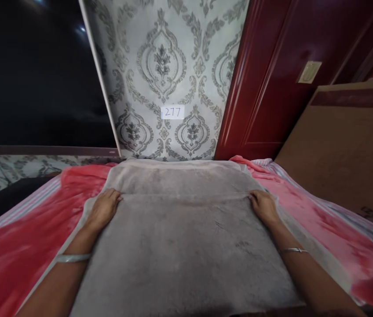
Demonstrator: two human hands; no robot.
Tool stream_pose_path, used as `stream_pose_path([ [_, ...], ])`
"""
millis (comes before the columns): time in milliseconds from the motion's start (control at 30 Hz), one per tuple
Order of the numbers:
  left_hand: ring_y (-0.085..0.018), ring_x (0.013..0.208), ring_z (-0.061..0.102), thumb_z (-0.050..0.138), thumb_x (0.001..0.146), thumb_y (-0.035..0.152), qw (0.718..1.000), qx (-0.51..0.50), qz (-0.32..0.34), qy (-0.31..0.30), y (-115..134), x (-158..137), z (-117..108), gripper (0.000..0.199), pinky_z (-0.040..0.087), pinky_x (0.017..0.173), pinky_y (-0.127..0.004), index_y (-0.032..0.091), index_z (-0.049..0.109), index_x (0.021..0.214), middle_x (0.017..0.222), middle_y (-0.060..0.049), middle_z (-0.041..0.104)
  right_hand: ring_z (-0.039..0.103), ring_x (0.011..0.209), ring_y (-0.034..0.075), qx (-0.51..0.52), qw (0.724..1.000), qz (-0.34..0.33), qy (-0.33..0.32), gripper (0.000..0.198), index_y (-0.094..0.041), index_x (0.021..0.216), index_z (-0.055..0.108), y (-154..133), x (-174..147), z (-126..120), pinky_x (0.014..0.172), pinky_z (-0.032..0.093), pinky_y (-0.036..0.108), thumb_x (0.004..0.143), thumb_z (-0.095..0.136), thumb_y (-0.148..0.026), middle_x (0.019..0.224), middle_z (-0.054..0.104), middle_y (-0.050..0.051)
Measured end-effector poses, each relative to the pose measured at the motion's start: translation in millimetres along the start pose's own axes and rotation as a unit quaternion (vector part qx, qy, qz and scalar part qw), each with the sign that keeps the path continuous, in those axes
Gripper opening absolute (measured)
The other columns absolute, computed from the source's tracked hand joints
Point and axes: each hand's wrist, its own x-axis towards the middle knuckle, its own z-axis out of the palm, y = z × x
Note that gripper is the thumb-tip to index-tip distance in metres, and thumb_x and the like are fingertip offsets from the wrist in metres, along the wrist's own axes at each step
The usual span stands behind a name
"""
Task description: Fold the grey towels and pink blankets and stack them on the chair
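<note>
Grey plush cloth (180, 246) lies spread before us over the red and pink blanket (24, 246), its far end near the patterned wall (162, 57). Our left forearm (53, 284) slants inward from the lower left, a pale bangle (73, 258) around the wrist; our left hand (103, 208) is back upward, fingers curled, pinching the left end of a fold that runs straight across the cloth. Our right forearm (308, 273) leans in from the lower right, ringed by a thin silver bracelet (294, 250), and our right hand (265, 207) mirrors the other, its fingertips closed on the fold's right end. We hold both hands level and well apart, the fold stretched between them. Beyond, a white card (172, 112) reading 277 is on the wall, and a cardboard box (348, 145) stands to our right
</note>
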Motion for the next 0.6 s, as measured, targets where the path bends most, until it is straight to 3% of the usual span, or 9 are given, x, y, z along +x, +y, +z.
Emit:
stream_pose_path([
  [133,-0.029,0.088,0.063,0.041,0.089,0.029,0.999,0.026,0.0,0.021,11,2,-14,0.023,0.05,0.082,-0.041,0.021,0.062,0.082,0.087,-0.013,0.067,0.066,0.082,0.028,0.022,1.0,0.017,0.012,0.019,-0.024,0.08,0.067,-15,9,-32,0.082,0.05,0.042,0.079,0.05,-0.034,0.084,0.073,0.01],
  [267,-0.028,0.088,0.063,0.038,0.092,0.031,0.999,0.037,0.001,0.039,20,1,-51,0.025,0.05,0.082,-0.039,0.021,0.06,0.085,0.087,-0.013,0.066,0.065,0.081,0.029,0.018,0.999,0.016,0.025,0.016,-0.024,0.076,0.065,-33,17,-84,0.08,0.048,0.042,0.075,0.051,-0.032,0.083,0.072,0.01],
  [400,-0.028,0.088,0.064,0.031,0.095,0.031,0.994,0.101,-0.025,0.036,34,-5,-111,0.031,0.049,0.078,-0.038,0.019,0.06,0.092,0.092,-0.014,0.064,0.064,0.08,0.028,0.01,0.995,0.061,0.081,0.018,-0.025,0.079,0.063,-53,19,-147,0.074,0.047,0.039,0.076,0.05,-0.036,0.084,0.071,0.009],
  [500,-0.029,0.092,0.065,0.026,0.098,0.032,0.983,0.174,-0.047,0.023,51,-8,-163,0.039,0.049,0.074,-0.039,0.016,0.061,0.105,0.105,-0.016,0.065,0.064,0.085,0.028,-0.031,0.99,0.05,0.13,0.023,-0.024,0.084,0.063,-66,20,-196,0.076,0.048,0.039,0.079,0.048,-0.039,0.09,0.071,0.01],
  [600,-0.03,0.096,0.067,0.024,0.1,0.034,0.97,0.232,-0.058,0.048,70,-8,-212,0.043,0.049,0.073,-0.039,0.015,0.06,0.116,0.116,-0.015,0.066,0.065,0.09,0.028,-0.086,0.977,0.03,0.191,0.026,-0.022,0.088,0.064,-75,24,-242,0.082,0.05,0.042,0.079,0.046,-0.038,0.094,0.071,0.012],
])
